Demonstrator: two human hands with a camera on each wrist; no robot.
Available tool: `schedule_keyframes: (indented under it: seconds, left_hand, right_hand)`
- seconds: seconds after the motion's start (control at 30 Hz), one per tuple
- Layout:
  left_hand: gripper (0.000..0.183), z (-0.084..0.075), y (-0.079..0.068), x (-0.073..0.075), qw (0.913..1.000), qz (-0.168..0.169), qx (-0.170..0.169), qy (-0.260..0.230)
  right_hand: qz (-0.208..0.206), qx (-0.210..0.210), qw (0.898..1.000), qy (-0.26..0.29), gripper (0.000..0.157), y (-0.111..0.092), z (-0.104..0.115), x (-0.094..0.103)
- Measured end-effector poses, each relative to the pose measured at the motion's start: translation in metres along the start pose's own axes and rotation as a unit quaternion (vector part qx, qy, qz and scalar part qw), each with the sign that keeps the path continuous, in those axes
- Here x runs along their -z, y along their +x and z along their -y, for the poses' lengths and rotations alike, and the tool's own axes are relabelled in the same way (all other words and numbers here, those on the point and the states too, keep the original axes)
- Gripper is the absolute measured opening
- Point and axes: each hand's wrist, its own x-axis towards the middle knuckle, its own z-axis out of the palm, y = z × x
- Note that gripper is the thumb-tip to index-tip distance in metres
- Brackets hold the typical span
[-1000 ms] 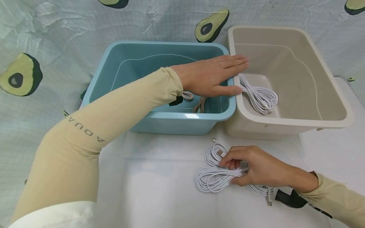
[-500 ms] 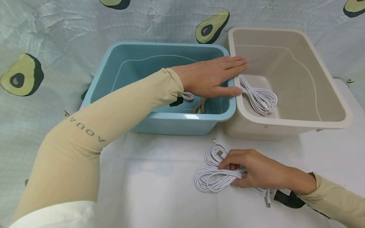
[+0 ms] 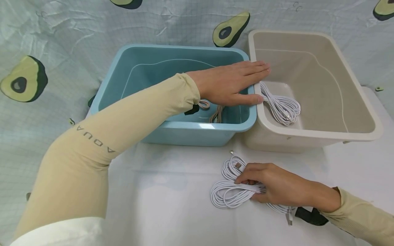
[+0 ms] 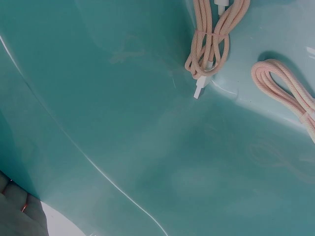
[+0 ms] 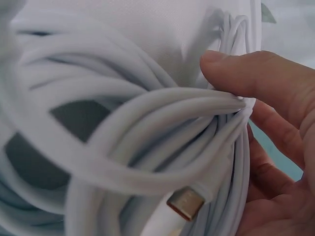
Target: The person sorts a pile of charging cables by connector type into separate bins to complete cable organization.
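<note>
My left hand (image 3: 229, 83) lies palm down with straight fingers across the adjoining rims of a blue bin (image 3: 200, 126) and a beige bin (image 3: 317, 134). On the white cloth in front of them, my right hand (image 3: 281, 186) pinches a coiled white USB cable (image 3: 226, 196) at its tied middle. The thumb is on one side and the fingers are on the other; a metal-ended plug (image 5: 186, 203) juts from the coil in the right wrist view. Another white coil (image 3: 229, 167) lies just behind, partly covered by the fingers.
A bundled white cable (image 3: 281, 107) sits inside the beige bin. Pinkish-tan cables (image 4: 209, 44) lie in the blue bin, partly under my left arm in the head view. An avocado-print sheet (image 3: 181, 24) hangs behind the bins.
My right hand has shifted slightly toward the front edge while staying on the white cable. The left hand keeps its place on the bin rims.
</note>
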Motion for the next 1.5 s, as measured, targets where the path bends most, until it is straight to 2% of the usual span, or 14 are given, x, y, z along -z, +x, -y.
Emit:
schedule_keyframes:
  seconds: [0.2, 0.53, 0.7, 0.93, 1.13, 1.33, 1.5]
  left_hand:
    - [0.08, 0.001, 0.002, -0.001, 1.0, 0.0, -0.003, 0.0]
    - [0.08, 0.003, 0.007, -0.005, 0.9999, 0.003, -0.001, -0.01]
    - [0.08, 0.003, 0.007, -0.005, 1.0, 0.002, -0.004, -0.008]
    - [0.079, 0.003, 0.006, -0.005, 1.0, 0.0, -0.003, -0.008]
    - [0.079, 0.003, 0.006, -0.005, 1.0, 0.001, -0.003, -0.008]
    - [0.08, 0.002, 0.006, -0.006, 1.0, 0.001, -0.003, -0.006]
    - [0.08, 0.002, 0.005, -0.006, 1.0, 0.001, 0.002, -0.003]
  right_hand:
    - [0.004, 0.012, 1.0, 0.003, 0.047, -0.001, -0.001, 0.0]
    - [-0.011, 0.027, 0.999, -0.028, 0.049, -0.002, -0.002, 0.002]
    - [-0.015, 0.032, 0.999, -0.013, 0.05, -0.003, 0.001, 0.005]
    - [-0.041, 0.073, 0.996, -0.019, 0.049, -0.004, 0.006, 0.011]
    - [-0.038, 0.077, 0.996, -0.001, 0.049, -0.004, 0.013, 0.016]
    - [-0.07, 0.115, 0.991, -0.003, 0.05, -0.003, 0.018, 0.02]
    - [-0.084, 0.11, 0.99, -0.003, 0.051, -0.004, 0.025, 0.027]
